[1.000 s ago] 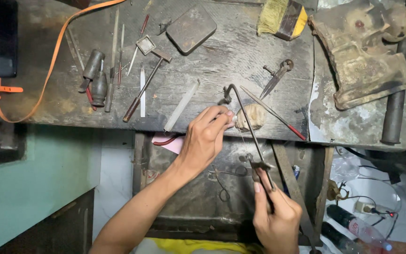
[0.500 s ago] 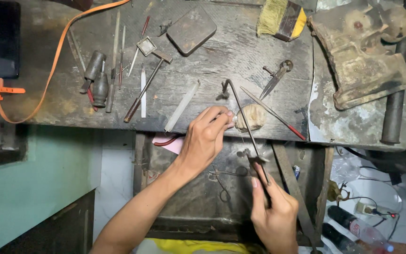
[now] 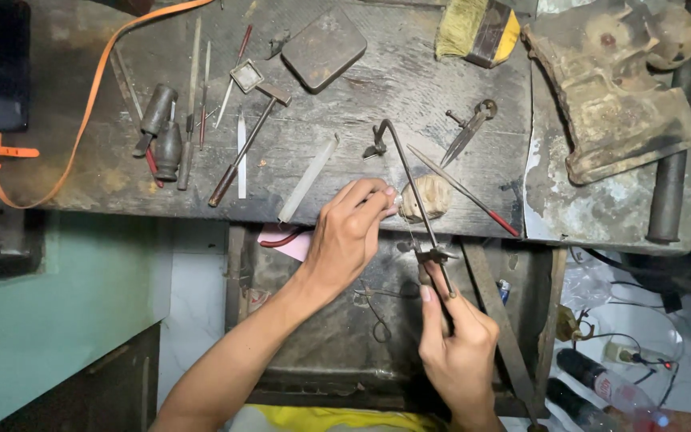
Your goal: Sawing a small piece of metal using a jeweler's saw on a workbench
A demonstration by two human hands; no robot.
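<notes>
The jeweller's saw [image 3: 409, 188] was a thin dark metal frame with a clamp at each end and a dark handle at the near end. It lay tilted, its far clamp over the desk [image 3: 361, 88] and its handle out past the desk's near edge. A small wooden bench peg [image 3: 429, 198], pale and worn, stood at that edge, just right of the frame.

The right hand [image 3: 457, 348] was closed around the saw handle, below the peg, with the thumb lying along the handle. The left hand [image 3: 349, 236] sat just left of the peg, its thumb and fingers pinched together on a small pale workpiece [image 3: 397, 200] held against the peg and touching the saw frame.

The workpiece was mostly covered by the fingertips; its shape could not be determined. The saw blade was too thin to make out. The handle was largely hidden inside the right hand.
</notes>
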